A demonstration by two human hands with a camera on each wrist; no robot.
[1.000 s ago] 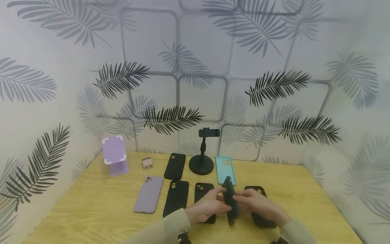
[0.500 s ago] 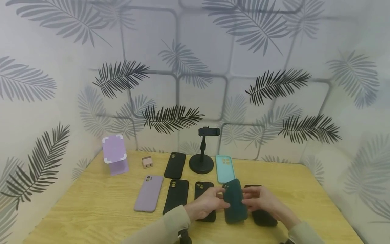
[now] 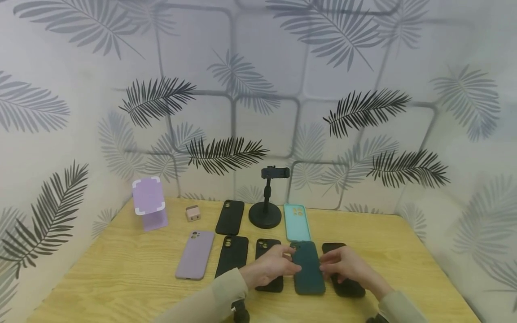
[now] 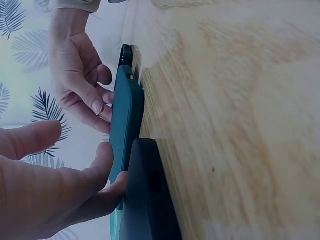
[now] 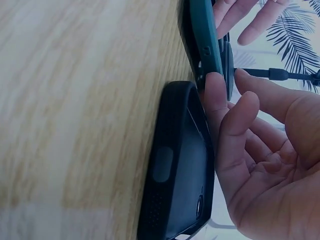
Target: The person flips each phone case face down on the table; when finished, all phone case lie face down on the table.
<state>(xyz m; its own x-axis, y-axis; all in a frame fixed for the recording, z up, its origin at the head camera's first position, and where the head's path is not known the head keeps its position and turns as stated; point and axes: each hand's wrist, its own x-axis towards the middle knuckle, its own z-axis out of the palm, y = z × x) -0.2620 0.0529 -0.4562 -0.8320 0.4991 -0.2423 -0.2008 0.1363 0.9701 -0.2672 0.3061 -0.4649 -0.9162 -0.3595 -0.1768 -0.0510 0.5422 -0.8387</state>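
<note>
A dark teal phone case (image 3: pixel 308 269) lies back up on the table between two black cases. My left hand (image 3: pixel 271 268) is at its left edge, fingertips touching the side, thumb apart from the index finger. It reaches across a black phone case (image 3: pixel 271 287) with camera holes. At the teal case's right edge is my right hand (image 3: pixel 348 268), its fingertips against the side in the right wrist view, with the thumb held off. Under that hand lies another black phone case (image 5: pixel 175 165), inner side up.
Behind the teal case lies a light turquoise case (image 3: pixel 297 224), beside a black phone stand (image 3: pixel 265 216). Further left are two black cases, a lilac case (image 3: pixel 195 255), a pink charger plug (image 3: pixel 193 213) and a purple stand (image 3: pixel 148 197). A patterned wall closes off the back.
The teal case, held on edge between both hands and then tilted, has come down flat on the table. Both hands have loosened and stay at its sides.
</note>
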